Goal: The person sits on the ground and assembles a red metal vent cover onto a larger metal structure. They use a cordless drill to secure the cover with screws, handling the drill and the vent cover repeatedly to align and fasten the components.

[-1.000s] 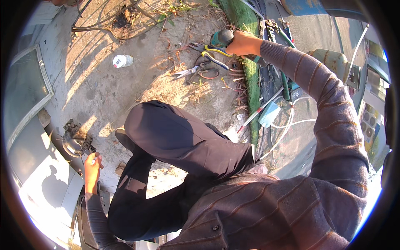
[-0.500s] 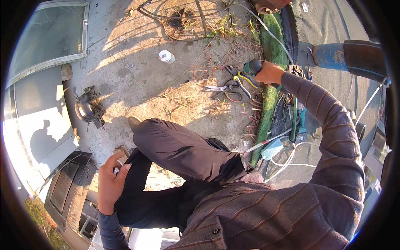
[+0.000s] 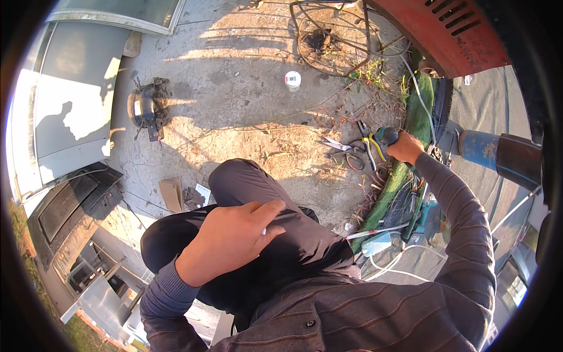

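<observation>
My left hand (image 3: 237,236) is raised above my lap, its thumb and fingers pinched around a small whitish thing, mostly hidden. Out to the right, my right hand (image 3: 406,148) grips a green-and-black power tool (image 3: 386,136) with a rounded end, low over the ground beside the green turf strip. Just left of that tool lie pliers with yellow-and-black handles (image 3: 376,149). Next to them is a pair of scissors (image 3: 336,145), blades pointing left.
A white lidded container (image 3: 292,81) stands on the concrete ahead. A dark motor-like part (image 3: 149,110) lies at left, near pieces of cardboard (image 3: 171,195). At right are a green turf strip (image 3: 419,117), a blue pipe (image 3: 478,148), white hose and a red metal housing (image 3: 448,35).
My left hand has moved from the far left inward and up over my lap. My right hand stays on the power tool. The view has shifted, bringing the red housing in.
</observation>
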The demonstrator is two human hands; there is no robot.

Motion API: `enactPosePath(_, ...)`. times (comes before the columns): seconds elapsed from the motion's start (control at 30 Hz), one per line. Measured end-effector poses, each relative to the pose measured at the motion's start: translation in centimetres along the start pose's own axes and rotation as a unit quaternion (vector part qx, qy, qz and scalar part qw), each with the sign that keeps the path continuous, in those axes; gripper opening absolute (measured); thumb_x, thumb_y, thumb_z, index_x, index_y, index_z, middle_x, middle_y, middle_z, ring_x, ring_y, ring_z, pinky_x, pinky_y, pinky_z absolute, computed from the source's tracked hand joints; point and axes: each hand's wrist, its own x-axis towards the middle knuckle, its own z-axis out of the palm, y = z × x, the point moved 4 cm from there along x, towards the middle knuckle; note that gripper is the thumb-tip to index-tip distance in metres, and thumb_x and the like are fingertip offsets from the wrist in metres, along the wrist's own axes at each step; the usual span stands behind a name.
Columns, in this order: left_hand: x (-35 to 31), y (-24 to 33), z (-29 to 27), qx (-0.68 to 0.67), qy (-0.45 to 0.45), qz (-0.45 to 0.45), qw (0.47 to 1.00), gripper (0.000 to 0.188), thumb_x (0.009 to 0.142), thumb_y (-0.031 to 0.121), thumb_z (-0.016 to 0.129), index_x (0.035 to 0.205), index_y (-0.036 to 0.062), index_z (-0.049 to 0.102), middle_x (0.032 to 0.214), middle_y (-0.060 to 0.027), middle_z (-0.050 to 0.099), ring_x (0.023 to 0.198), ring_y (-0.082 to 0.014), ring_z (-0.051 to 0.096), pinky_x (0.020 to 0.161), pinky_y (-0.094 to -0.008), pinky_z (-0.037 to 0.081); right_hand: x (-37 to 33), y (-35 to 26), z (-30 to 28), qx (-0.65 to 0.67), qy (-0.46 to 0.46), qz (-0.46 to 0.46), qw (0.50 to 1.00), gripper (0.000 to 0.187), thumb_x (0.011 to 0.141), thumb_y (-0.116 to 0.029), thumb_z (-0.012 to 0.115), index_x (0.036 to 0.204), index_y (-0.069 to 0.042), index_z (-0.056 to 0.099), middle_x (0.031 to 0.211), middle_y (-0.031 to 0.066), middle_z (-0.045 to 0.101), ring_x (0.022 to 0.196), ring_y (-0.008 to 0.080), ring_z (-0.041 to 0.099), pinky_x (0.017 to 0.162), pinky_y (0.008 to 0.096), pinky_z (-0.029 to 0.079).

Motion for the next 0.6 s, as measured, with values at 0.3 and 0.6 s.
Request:
enactPosePath(0.3,0.8,3.2,-0.2,-0.042,0.069,0.157,0.984,0.033,0.09,0.019,0.072,0.113,-0.0014,0.061,0.08,-0.0115,0.067,0.071,-0.0303,0.073,0.057,-0.0417,0.056,0.7,-1.1,0.8,-0.011,0.044,-0.045,0.998,0.03,0.074,-0.026,0.077,0.084,0.002,0.076,0.073,0.018,0.074,0.067,0.0347,0.075,0.065,0.0467,0.058)
enactPosePath(0.6,6.4,10.9,0.8,0.021,0.335,0.192,0.922,0.018,0.092,0.022,0.068,0.096,0.0087,0.08,0.093,-0.0064,0.077,0.081,-0.0241,0.073,0.068,-0.0426,0.053,0.3,-4.0,1.0,-0.046,0.052,-0.059,0.996,0.036,0.077,-0.03,0.078,0.094,0.001,0.076,0.085,0.0194,0.075,0.076,0.0357,0.072,0.067,0.0473,0.057)
